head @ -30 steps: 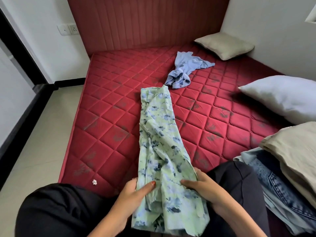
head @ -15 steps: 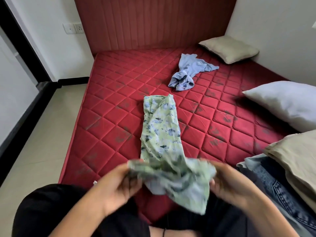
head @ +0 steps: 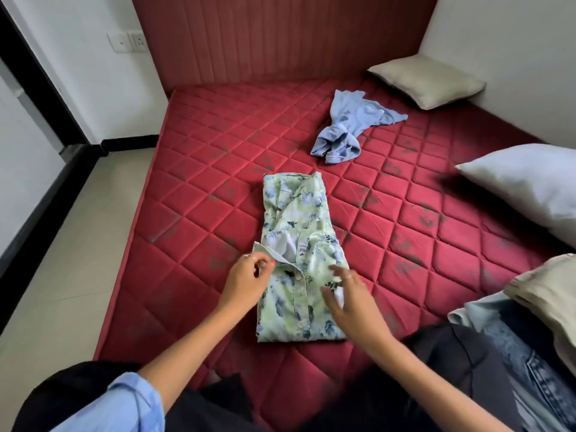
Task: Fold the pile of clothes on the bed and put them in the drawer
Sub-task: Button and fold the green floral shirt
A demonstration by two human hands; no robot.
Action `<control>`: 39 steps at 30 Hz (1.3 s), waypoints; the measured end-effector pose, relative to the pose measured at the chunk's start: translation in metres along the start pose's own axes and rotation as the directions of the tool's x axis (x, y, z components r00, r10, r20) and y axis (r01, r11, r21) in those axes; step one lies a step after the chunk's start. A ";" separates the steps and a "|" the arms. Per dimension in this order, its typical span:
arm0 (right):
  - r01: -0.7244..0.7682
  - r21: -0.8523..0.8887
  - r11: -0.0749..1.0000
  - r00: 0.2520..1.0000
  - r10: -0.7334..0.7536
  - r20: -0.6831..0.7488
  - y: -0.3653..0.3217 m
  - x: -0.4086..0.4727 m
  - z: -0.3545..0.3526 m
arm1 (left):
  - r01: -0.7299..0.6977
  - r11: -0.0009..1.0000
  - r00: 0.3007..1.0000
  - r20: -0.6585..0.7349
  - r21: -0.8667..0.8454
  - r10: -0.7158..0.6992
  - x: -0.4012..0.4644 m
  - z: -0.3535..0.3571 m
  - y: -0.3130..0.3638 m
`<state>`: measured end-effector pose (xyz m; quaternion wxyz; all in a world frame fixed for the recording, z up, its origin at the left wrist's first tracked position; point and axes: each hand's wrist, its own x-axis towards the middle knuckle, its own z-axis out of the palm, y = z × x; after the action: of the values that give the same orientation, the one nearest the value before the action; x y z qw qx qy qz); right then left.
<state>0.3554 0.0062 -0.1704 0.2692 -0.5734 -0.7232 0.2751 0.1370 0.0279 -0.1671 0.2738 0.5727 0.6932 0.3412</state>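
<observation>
A green floral shirt (head: 296,244) lies folded in a long rectangle in the middle of the red quilted mattress (head: 193,232). My left hand (head: 246,280) pinches the folded-over edge at the shirt's left side, near the button strip. Over the shirt's right side, my right hand (head: 350,296) is blurred, with its fingers spread and straight. A crumpled light blue garment (head: 350,129) sits farther back on the mattress. No drawer is in view.
A stack of clothes with denim jeans (head: 526,363) and a beige piece (head: 548,294) lies at the right edge. A white pillow (head: 526,185) and a beige pillow (head: 427,79) lie along the right wall. The tiled floor (head: 68,244) runs along the bed's left side.
Both hands lifted the shirt's near end from my lap and folded it forward over the rest. The shirt now lies flat and shorter, and my right hand has let go.
</observation>
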 end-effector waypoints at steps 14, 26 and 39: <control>0.447 -0.547 0.708 0.885 -0.260 0.386 0.015 -0.039 0.049 | -0.332 0.717 0.908 0.415 0.613 0.066 0.012 0.041 -0.004; 0.406 -0.571 0.713 0.897 -0.190 0.400 -0.008 -0.007 0.032 | -0.283 0.784 0.890 0.456 0.552 0.001 0.062 0.048 0.026; 0.480 -0.315 0.819 0.698 -0.139 0.702 -0.119 -0.032 -0.106 | -0.008 1.000 0.578 0.816 0.024 -0.015 -0.014 0.001 -0.011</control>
<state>0.3553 -0.0388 -0.0138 -0.1050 -0.3539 -0.9032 0.2190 0.1344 0.0132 -0.1764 0.5553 0.6674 0.4953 0.0308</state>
